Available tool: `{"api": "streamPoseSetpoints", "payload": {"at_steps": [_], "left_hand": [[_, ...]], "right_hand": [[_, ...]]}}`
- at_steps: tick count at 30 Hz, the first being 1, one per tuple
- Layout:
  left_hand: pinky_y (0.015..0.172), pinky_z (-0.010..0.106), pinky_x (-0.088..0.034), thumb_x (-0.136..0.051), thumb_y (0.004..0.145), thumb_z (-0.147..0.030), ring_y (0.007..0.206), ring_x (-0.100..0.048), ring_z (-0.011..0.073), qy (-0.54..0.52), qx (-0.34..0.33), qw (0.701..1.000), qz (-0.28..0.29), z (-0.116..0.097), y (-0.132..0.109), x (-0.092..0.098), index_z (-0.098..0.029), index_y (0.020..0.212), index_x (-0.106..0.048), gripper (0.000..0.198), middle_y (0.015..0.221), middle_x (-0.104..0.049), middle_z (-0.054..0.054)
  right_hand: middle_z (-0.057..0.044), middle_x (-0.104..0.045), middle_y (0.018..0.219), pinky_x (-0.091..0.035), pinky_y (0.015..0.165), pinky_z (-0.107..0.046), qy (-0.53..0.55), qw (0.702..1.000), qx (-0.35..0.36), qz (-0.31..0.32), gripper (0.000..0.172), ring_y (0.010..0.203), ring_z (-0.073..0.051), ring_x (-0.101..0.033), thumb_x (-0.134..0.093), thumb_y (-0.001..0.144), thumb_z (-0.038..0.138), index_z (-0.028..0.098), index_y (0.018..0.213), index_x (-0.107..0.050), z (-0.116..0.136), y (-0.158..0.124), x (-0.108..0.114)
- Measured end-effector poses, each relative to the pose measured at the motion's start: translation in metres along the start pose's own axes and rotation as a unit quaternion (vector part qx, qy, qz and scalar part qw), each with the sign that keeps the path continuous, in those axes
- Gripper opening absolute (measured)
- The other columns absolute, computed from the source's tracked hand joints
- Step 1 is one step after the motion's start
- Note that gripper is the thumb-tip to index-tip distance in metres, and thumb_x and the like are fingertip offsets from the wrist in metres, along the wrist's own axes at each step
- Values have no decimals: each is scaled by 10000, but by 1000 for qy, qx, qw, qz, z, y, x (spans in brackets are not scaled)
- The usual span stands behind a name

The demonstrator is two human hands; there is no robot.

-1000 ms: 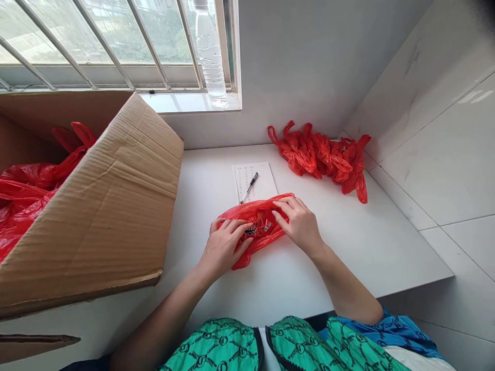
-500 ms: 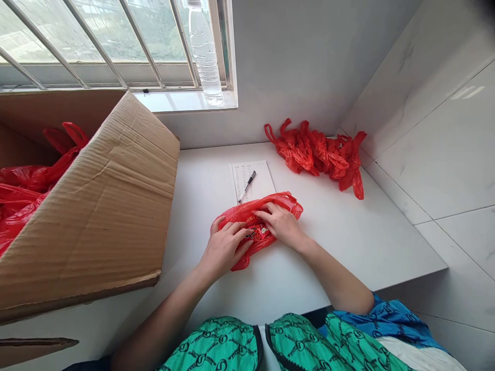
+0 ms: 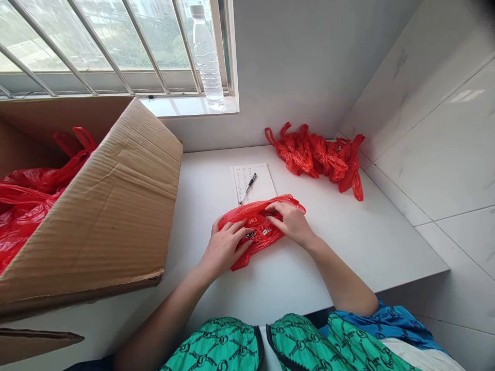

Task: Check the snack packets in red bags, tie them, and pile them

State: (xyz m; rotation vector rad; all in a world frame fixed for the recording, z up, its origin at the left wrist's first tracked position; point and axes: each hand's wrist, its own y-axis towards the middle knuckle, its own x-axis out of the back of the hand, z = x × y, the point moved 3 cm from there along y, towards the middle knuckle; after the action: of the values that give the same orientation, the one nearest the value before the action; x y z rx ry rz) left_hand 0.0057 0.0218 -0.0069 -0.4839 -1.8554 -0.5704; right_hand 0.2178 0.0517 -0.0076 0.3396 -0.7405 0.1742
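Note:
On the white table lies a red plastic bag (image 3: 251,253), its mouth spread between my two hands. Inside it shows a red packet (image 3: 265,232) with dark and light printed lettering. My left hand (image 3: 226,245) grips the bag's left side, its fingers spread over the film and the packet's edge. At the bag's upper right, my right hand (image 3: 292,222) has bent fingers on the film, thumb apart from the fingertips. Just behind the bag, a notebook (image 3: 265,180) with written lines has a black-and-white pen (image 3: 248,188) lying across it.
A large cardboard box (image 3: 116,206) at the left contains red plastic bags (image 3: 34,180). More knotted red bags (image 3: 317,152) lie at the table's back right by the wall. A clear water bottle (image 3: 209,62) stands on the windowsill (image 3: 174,107) beside metal bars.
My right hand has shifted a little to the right along the bag, and more of the packet's printing shows. My left hand stays nearly in place. The view has tilted slightly upward.

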Motion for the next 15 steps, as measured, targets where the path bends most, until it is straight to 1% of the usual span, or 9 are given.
{"api": "streamPoseSetpoints", "payload": {"at_steps": [2,4,7,9,11,13,15], "left_hand": [[1126,534,-233,-491,986,-376,1106,-627,237,-16,3,1000,-13,-1,1,3,-295,1172,-639,252,1278,-657,38],[1119,491,-255,-492,988,-364,1069,-640,212,-43,17,998,-49,-3,1,8,-268,1203,-603,260,1191,-692,40],[1071,422,-312,-503,987,-347,953,-657,172,-90,42,989,-108,-4,1,17,-237,1198,-583,252,1009,-722,22],[1032,393,-339,-504,986,-337,870,-652,153,-115,45,984,-129,-5,0,21,-229,1080,-619,184,921,-718,2],[990,375,-361,-490,990,-328,799,-635,140,-135,41,980,-139,-6,-1,22,-220,920,-628,189,863,-710,-9],[951,363,-375,-482,992,-318,730,-609,129,-148,39,977,-148,-6,-1,23,-211,821,-606,237,808,-697,-18],[930,357,-379,-491,988,-301,685,-584,120,-153,38,975,-158,-6,-1,23,-208,795,-592,237,766,-679,-29]], "right_hand": [[-31,-733,989,-532,777,-326,105,994,-22,12,125,890,-184,-683,-620,914,261,219,1027,-651,5,-2,3],[-33,-734,983,-544,770,-324,183,981,-42,40,179,881,-181,-691,-628,911,327,216,1047,-659,13,-6,4],[-34,-727,986,-547,791,-329,232,970,-36,64,206,887,-178,-683,-629,908,347,208,1051,-683,27,-10,3],[-36,-723,996,-547,815,-334,246,966,-10,82,205,905,-177,-674,-624,910,326,209,1060,-701,34,-12,1],[-43,-721,1039,-556,835,-341,266,958,1,106,245,930,-181,-673,-634,903,326,213,1111,-699,38,-13,-2],[-52,-718,1089,-569,844,-351,290,949,-16,119,322,948,-186,-680,-651,892,351,219,1185,-671,37,-14,-4],[-58,-716,1112,-577,860,-365,314,941,-41,121,359,956,-189,-689,-648,896,373,221,1221,-644,34,-15,-5]]}}
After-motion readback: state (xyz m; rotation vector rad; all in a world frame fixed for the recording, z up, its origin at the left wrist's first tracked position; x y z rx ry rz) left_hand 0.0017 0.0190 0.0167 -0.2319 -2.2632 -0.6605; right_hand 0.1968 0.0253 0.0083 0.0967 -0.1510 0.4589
